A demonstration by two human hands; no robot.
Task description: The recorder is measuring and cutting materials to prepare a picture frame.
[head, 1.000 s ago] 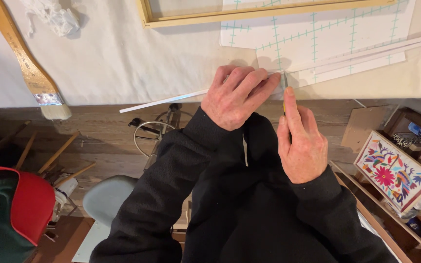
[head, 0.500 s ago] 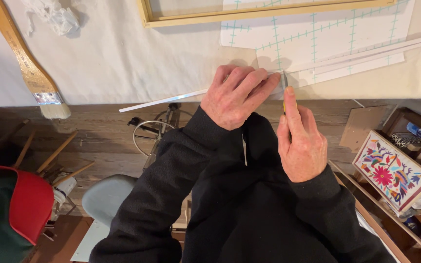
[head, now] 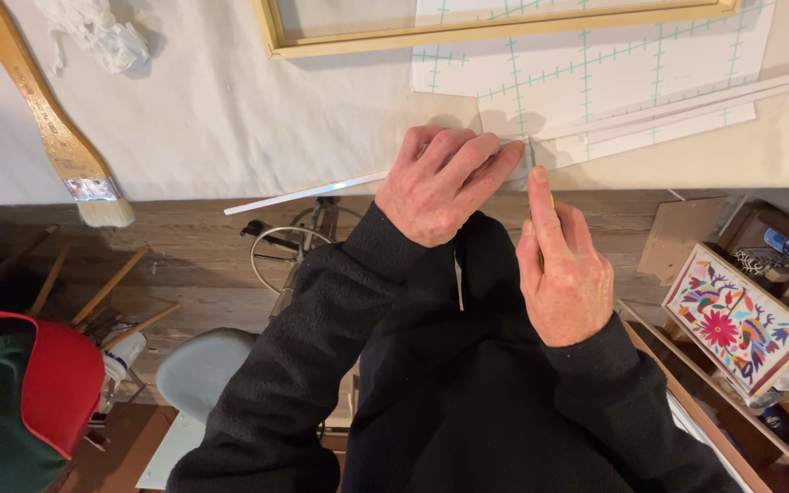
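Observation:
My left hand (head: 445, 183) lies flat, fingers together, pressing down on a long thin white strip (head: 308, 193) at the front edge of a cloth-covered table (head: 230, 119). My right hand (head: 563, 265) grips a slim cutting tool (head: 531, 151) with a yellow handle, its index finger stretched along it. The blade tip meets the strip just right of my left fingertips. More white strips (head: 687, 102) run off to the right over a white mat with a green grid (head: 595, 64).
A wide wooden-handled brush (head: 57, 128) lies at the left with its bristles over the table edge. A crumpled white rag (head: 102, 36) and a wooden frame (head: 495, 27) are farther back. Below are a red-and-green seat (head: 20, 402), a grey stool (head: 198, 370) and a flowered box (head: 741, 319).

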